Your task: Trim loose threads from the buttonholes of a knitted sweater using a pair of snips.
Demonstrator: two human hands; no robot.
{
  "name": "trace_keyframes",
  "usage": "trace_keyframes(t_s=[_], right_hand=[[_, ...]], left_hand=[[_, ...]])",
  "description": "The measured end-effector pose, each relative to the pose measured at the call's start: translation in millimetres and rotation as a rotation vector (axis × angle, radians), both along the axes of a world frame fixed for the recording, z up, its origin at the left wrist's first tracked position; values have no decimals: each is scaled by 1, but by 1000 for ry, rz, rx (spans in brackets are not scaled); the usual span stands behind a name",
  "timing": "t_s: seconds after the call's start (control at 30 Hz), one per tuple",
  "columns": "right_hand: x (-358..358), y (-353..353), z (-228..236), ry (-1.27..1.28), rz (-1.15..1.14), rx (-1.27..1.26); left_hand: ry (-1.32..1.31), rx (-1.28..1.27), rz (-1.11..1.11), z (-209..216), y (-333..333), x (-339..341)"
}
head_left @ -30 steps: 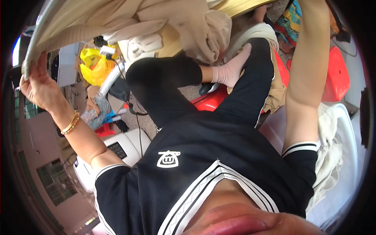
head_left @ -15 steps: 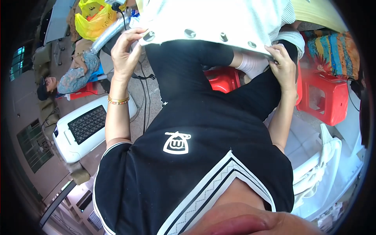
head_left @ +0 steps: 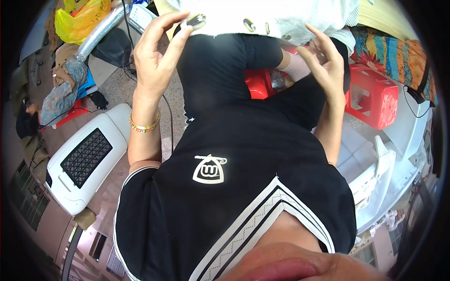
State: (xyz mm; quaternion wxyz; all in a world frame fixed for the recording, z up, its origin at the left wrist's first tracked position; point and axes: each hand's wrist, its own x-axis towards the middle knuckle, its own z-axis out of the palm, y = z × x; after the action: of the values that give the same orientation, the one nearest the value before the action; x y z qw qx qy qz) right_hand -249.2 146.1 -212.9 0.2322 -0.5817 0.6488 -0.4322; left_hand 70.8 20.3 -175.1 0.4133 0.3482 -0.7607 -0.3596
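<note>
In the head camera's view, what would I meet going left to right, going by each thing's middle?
White box with a black grille, left hand, white cloth, right hand, outer red stool.

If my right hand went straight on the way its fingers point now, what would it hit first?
Most likely the white cloth with the ringed holes: the right hand's index fingertip already overlaps it in the picture, though depth is unclear.

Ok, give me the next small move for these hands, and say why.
I'd probably close the right hand on the near edge of the white cloth: its thumb and forefinger stand apart, the thumb clear of the fabric, while the left hand has its fingertips at the edge's left end. A pinch there would likely steady the right side.
</note>
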Motion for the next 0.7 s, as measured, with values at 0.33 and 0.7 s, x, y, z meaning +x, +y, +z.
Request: trace_keyframes(t_s=[0.33, 0.7], right_hand=[[56, -36, 23, -52, 259, -92], [76, -78, 46, 106, 355, -234]], left_hand=[[123, 212, -116, -2, -3, 2], [-146, 172, -279, 15, -33, 9]])
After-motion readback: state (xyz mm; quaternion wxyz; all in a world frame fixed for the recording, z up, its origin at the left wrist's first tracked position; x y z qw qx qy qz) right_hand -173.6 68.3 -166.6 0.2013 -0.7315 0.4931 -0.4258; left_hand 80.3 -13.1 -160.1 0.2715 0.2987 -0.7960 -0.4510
